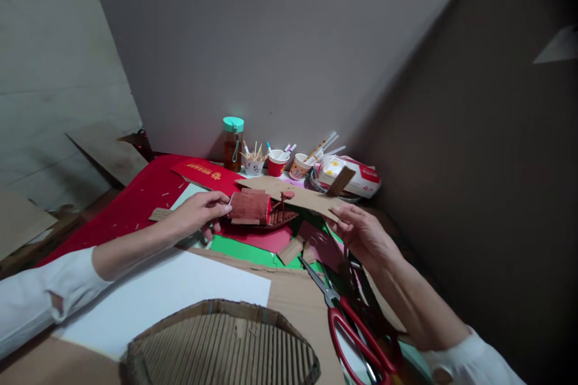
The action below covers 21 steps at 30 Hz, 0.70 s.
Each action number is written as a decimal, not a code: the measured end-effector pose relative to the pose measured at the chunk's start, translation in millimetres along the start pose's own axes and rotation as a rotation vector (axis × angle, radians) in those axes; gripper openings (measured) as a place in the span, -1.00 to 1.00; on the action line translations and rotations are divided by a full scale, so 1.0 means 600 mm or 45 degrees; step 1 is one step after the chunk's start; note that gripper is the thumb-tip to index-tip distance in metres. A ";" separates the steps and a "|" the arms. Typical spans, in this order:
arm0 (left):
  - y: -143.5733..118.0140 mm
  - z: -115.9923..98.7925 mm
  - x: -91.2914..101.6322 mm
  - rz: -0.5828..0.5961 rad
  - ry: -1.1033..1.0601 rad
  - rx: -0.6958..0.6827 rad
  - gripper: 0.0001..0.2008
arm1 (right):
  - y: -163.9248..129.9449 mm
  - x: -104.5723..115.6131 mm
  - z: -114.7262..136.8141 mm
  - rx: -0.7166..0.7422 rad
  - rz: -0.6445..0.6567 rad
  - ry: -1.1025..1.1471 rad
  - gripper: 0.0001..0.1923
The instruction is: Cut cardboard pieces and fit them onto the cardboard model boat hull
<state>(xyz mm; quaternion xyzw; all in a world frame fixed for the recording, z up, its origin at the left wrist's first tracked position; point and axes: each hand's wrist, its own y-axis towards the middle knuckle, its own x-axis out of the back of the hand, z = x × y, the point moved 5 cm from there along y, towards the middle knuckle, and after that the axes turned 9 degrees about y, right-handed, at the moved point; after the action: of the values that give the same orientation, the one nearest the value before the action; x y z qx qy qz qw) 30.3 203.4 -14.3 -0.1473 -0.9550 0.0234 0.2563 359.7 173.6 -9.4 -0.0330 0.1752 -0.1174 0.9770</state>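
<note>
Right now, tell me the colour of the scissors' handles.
Red: the scissors have red handles, seen best in the head view, near the right hand.

A small red-brown cardboard model boat is sitting on red and green paper sheets, its boxy ribbed cabin lying level at the left end and thin mast sticks standing upright toward the right. A flat tan cardboard sheet with an irregular outline is hovering just behind and above it, slightly tilted.

Plain grey wall behind a cluttered table.
</note>
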 end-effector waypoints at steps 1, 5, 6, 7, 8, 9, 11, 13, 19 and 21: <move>0.000 -0.001 0.000 0.003 0.012 -0.007 -0.62 | -0.002 -0.003 0.002 0.028 -0.006 -0.008 -0.84; -0.003 -0.001 -0.003 0.030 0.059 -0.050 -0.66 | -0.017 -0.006 0.014 0.190 -0.036 -0.089 -0.73; -0.004 -0.001 -0.003 0.039 0.070 -0.062 -0.66 | -0.020 -0.005 0.017 0.236 -0.049 -0.121 -0.70; -0.004 -0.001 -0.004 0.049 0.081 -0.074 -0.66 | -0.024 -0.004 0.021 0.282 -0.065 -0.154 -0.68; -0.005 -0.001 -0.005 0.057 0.090 -0.086 -0.67 | -0.027 -0.003 0.025 0.327 -0.081 -0.183 -0.67; -0.005 -0.001 -0.005 0.062 0.099 -0.097 -0.67 | -0.030 -0.002 0.030 0.369 -0.098 -0.209 -0.68; -0.005 -0.001 -0.006 0.071 0.111 -0.116 -0.68 | -0.034 0.000 0.040 0.450 -0.136 -0.243 -0.69; -0.004 -0.001 -0.006 0.081 0.113 -0.131 -0.69 | -0.035 0.004 0.052 0.535 -0.188 -0.266 -0.72; -0.002 0.002 -0.006 0.096 0.105 -0.154 -0.66 | -0.038 0.030 0.096 0.815 -0.359 -0.339 -0.82; 0.001 0.005 -0.005 0.082 0.108 -0.162 -0.66 | -0.041 0.041 0.115 0.903 -0.398 -0.353 -0.84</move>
<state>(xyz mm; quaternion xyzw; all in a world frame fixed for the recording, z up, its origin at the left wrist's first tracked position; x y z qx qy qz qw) 31.4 203.0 -18.7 -0.1948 -0.9377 -0.0352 0.2856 400.9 145.5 49.7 0.2640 -0.0166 -0.3118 0.9126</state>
